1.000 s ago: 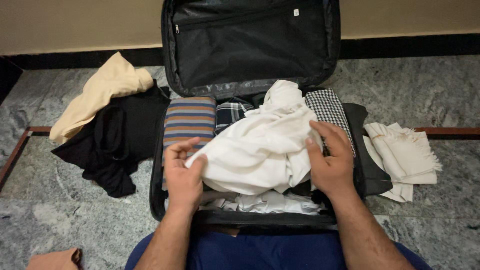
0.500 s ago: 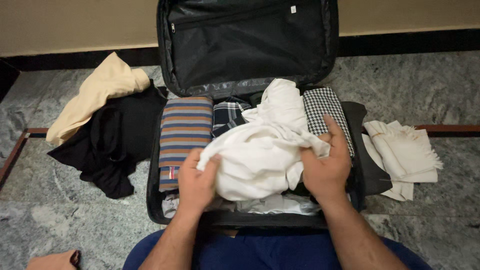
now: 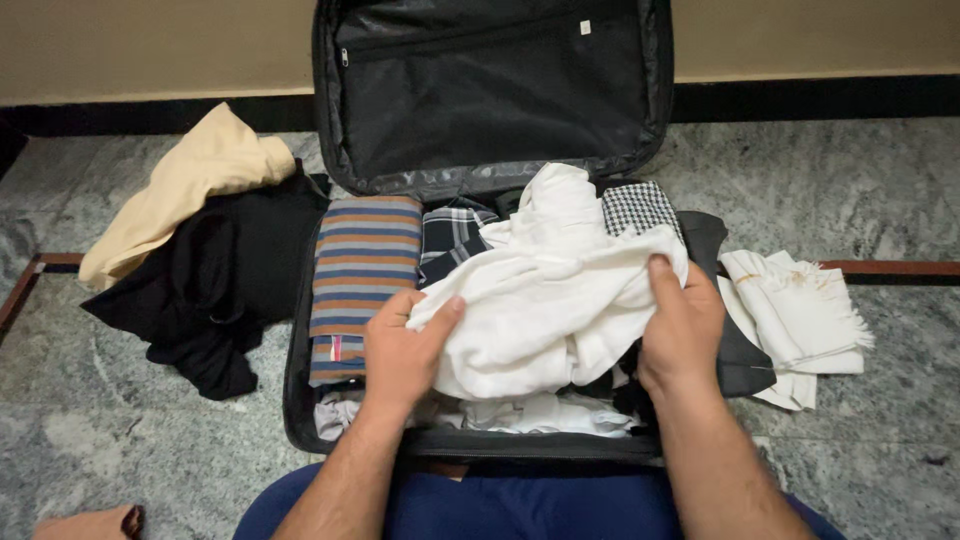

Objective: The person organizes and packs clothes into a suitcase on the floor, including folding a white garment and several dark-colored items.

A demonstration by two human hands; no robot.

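Nearest the knees, the left hand (image 3: pixel 400 350) and right hand (image 3: pixel 683 330) both clutch a white cloth (image 3: pixel 545 300) atop the open suitcase (image 3: pixel 300 420). At 10 o'clock lies a striped shirt (image 3: pixel 362 280); farther, black clothing (image 3: pixel 225 285); at 3 o'clock, a fringed towel (image 3: pixel 800 315).

Grey marbled stone floor (image 3: pixel 850 180) with an open black suitcase (image 3: pixel 300 400) and loose clothing on it.
The suitcase sits at the centre, its lid raised against the wall. Left of it, touching its side, a black garment (image 3: pixel 225 285) lies crumpled, a cream garment (image 3: pixel 190 185) partly over it. On the right lies a folded white fringed cloth (image 3: pixel 800 310).
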